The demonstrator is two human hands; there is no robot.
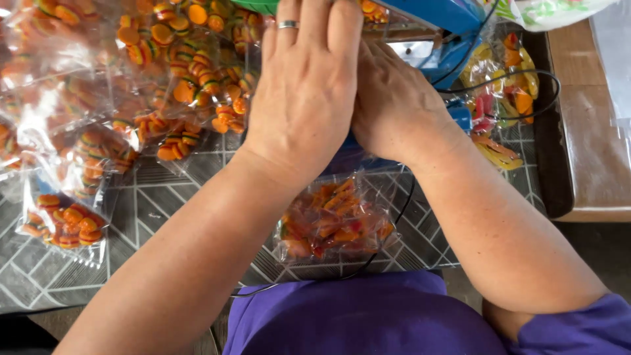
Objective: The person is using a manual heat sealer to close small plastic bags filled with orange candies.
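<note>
**Two hands pressing down on a blue sealer over a candy bag**

Head view, looking down. Left hand [305, 92], ring on one finger, lies flat w/ fingers pressed together, palm down on the blue sealer [442, 16]. Right hand [394, 108] is tucked beside & partly under the left; its fingers are hidden, so can't tell if they are spread or curled. Both hands touch each other at the middle.

Just below the wrists, a clear bag of orange-red candy [334, 220] lies on the patterned mat [158, 204], its top end running under the hands toward the sealer. Bag looks light, soft, crinkly & slippery; contents probably shift when lifted. Best hold seems to be the empty plastic edge or a corner, not the filled middle.

Around: pile of clear bags w/ burger-shaped candy [131, 79] fills the left side, one separate bag [62, 220] lower left. More mixed candy bags [506, 98] at right. A black cord [394, 217] loops round the bag & could snag. Wooden table edge [591, 151] far right
</note>
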